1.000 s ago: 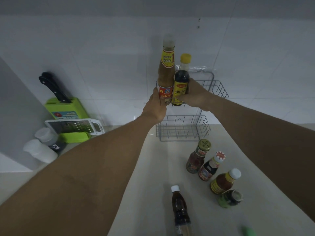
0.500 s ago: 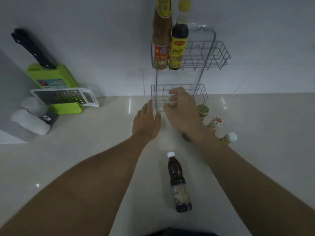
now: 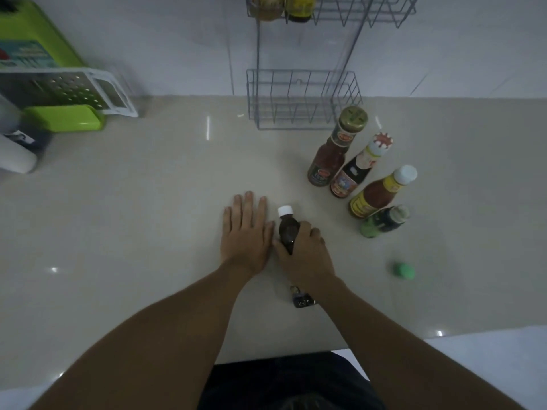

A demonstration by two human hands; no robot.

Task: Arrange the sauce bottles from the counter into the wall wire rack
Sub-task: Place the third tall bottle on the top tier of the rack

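Both hands are being brought back from the wire rack (image 3: 302, 99) to the lying dark bottle (image 3: 287, 229) on the desk (image 3: 133, 217).
The right hand (image 3: 306, 255) is being closed over the bottle's body, white cap pointing to the wall; the left hand (image 3: 245, 232) is being laid flat and open just beside it. Four upright sauce bottles (image 3: 343, 167) are being left standing near the rack's empty lower basket, while two bottles are sitting in the upper basket (image 3: 328, 10).
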